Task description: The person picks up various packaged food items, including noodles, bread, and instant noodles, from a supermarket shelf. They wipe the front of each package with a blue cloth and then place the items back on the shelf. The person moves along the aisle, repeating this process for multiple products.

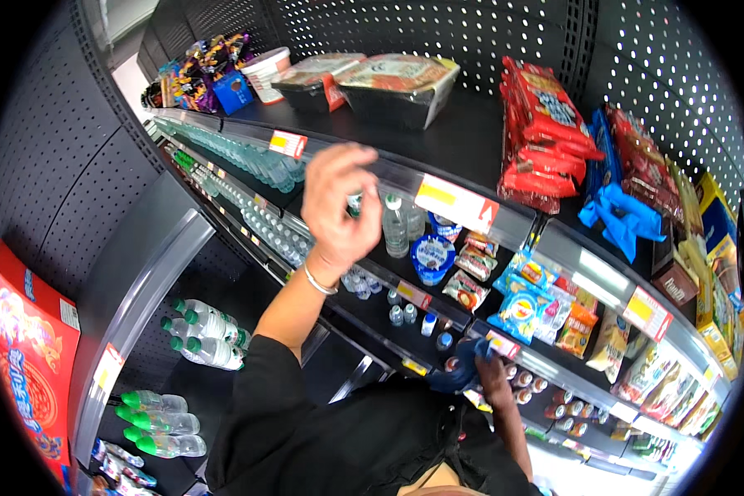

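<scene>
My left hand (pixel 342 201), with a bangle on the wrist, is raised in front of the shelf edge. Its fingers are loosely curled, thumb apart, and nothing shows in them. Just behind it on the lower shelf stand clear plastic bottles (pixel 396 230) and a blue-lidded cup (pixel 433 257). Lower down, my right hand (pixel 488 367) holds a dark blue cloth (pixel 468 363) close to a lower shelf edge; this hand is partly blurred. On the top shelf are black-based packaged food trays (pixel 384 105) and red snack bags (pixel 542 130).
Price-tag rails (pixel 457 201) run along the shelf fronts. Blue chip bags (pixel 521 304) and other snacks sit on the lower shelf. At left, a side shelf holds green-capped bottles (pixel 164 421), beside a red box (pixel 28 366). Perforated back panels (pixel 471 37) rise behind the top shelf.
</scene>
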{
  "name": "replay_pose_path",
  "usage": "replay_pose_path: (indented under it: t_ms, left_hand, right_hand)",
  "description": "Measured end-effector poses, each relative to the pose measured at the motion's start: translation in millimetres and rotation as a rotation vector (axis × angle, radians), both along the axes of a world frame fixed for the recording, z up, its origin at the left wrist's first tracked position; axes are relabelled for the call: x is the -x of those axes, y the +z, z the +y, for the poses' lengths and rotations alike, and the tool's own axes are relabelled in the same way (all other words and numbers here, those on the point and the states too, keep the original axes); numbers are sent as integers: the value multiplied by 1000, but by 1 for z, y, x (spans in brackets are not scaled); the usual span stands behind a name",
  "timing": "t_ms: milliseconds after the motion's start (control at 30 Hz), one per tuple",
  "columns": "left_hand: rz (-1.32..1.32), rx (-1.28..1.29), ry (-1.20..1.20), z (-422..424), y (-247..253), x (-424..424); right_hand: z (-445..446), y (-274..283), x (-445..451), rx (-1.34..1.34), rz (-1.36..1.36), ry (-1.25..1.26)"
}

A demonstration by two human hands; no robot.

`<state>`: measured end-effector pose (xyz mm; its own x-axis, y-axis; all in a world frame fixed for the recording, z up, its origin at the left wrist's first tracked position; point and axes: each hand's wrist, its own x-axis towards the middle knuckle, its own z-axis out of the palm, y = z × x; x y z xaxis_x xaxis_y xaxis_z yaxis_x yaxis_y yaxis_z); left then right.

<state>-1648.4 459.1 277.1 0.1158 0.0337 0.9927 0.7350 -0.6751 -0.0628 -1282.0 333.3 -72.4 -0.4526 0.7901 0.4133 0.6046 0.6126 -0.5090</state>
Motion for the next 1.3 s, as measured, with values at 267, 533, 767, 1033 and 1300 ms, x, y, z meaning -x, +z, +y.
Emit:
replay_pose_path:
  t_ms: [267,533,767,1033,1300]
  left_hand:
    - [-720,286,43,81,44,111]
    - [-1086,741,-284,168,64,184]
    - [-1292,909,-460,188,72,208]
    - [-1259,876,-677,187,73,205]
    - [-1360,785,-770,213,63,227]
  right_hand:
    - [-21,48,51,573,334,-41]
    - [-23,75,70,973,819,-133]
    - [-22,94,82,1211,1012,-158]
    - [-23,102,85,1162,898,-225]
    - [-19,97,85,1081,836,-170]
